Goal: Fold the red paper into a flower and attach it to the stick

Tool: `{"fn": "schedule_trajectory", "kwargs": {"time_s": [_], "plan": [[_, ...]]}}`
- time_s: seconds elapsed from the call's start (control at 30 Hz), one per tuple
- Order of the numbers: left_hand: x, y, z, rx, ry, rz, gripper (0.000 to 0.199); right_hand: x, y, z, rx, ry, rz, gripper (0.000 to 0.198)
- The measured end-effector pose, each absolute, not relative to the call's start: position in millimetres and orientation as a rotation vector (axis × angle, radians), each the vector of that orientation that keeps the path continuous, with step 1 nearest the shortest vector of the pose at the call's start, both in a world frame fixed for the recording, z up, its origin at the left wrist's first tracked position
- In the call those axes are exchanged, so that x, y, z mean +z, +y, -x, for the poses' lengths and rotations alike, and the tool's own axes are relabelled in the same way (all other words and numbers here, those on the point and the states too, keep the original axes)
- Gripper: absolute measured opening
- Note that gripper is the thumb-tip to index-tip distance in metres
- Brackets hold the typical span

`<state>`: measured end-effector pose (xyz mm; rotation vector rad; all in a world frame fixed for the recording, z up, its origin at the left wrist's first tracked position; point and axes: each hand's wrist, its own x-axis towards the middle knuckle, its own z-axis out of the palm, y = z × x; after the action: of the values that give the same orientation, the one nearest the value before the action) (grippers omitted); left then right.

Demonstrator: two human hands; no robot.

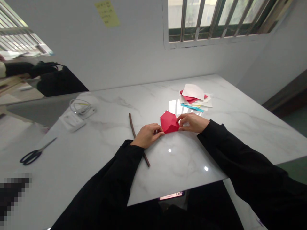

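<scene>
A small piece of folded red paper (169, 120) lies on the marbled white table (115, 159), shaped a bit like an envelope with creased flaps. My left hand (148, 134) pinches its lower left corner between thumb and fingers. At its right edge, my right hand (193, 122) also has thumb and fingers closed on the paper. Under my left wrist runs a thin brown stick (132, 123), its two ends showing above and below the sleeve.
Beyond my right hand lies a pile of white, red, yellow and blue paper (193, 93). To the left are black-handled scissors (32, 156) and a white power strip (72, 120) with coiled cable. A phone (171, 195) shows below the table's front edge. A yellow note (107, 13) hangs on the wall.
</scene>
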<state>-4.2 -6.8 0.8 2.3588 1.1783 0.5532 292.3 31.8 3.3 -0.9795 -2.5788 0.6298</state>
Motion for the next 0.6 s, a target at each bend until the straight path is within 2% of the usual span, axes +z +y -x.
{"fn": "schedule_trajectory", "kwargs": {"time_s": [0.2,0.6], "plan": [[-1.6,-4.9,3.6,0.529,1.191,-2.373,0.024,1.8,32.8,-293.7,0.662,-2.591,0.958,0.011],[-2.5,-4.6,2.2,0.490,1.183,-2.429,0.020,0.5,34.2,-294.3,0.658,-2.593,0.981,0.010]]}}
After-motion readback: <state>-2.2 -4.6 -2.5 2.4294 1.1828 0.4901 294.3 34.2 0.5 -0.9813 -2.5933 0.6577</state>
